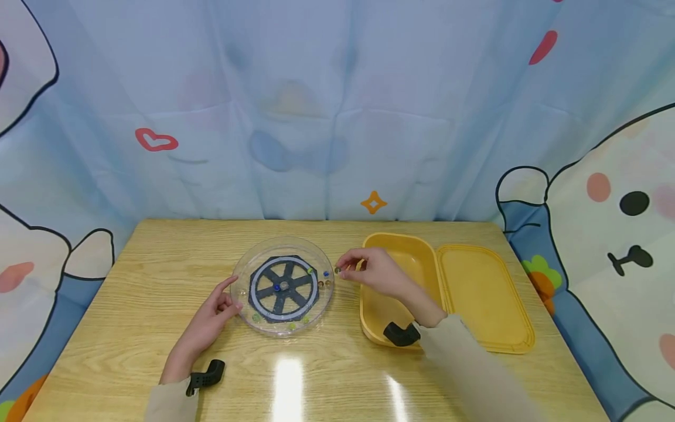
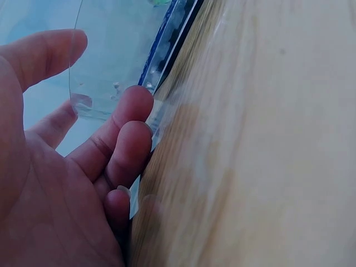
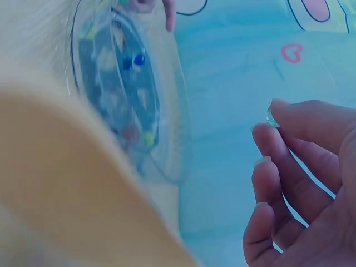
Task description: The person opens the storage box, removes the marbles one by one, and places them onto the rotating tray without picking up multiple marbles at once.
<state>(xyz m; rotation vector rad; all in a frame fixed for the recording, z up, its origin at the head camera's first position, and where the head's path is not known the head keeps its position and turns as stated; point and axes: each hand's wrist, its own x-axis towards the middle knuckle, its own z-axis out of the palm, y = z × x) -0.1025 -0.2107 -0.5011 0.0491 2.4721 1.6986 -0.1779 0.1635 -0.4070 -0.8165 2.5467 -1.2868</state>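
Note:
A clear round dish (image 1: 239, 264) stands on the table, with a dark wheel-like pattern (image 1: 278, 305) showing at its centre. Several glass marbles lie in it, among them a blue marble (image 1: 276, 288) near the middle and an amber marble (image 1: 320, 284) by the right side. My left hand (image 1: 210, 316) holds the dish by its left rim; the left wrist view shows curled fingertips (image 2: 133, 105) against the wall. Just beyond the right rim, my right hand (image 1: 375, 272) pinches a small glass marble (image 3: 271, 118) between thumb and finger, raised above the table.
A yellow plastic box (image 1: 411, 249) stands right of the dish, under my right forearm. Its yellow lid (image 1: 482, 293) lies folded out on the right. The wooden table (image 1: 174, 252) ends at a patterned blue curtain (image 1: 295, 117) behind.

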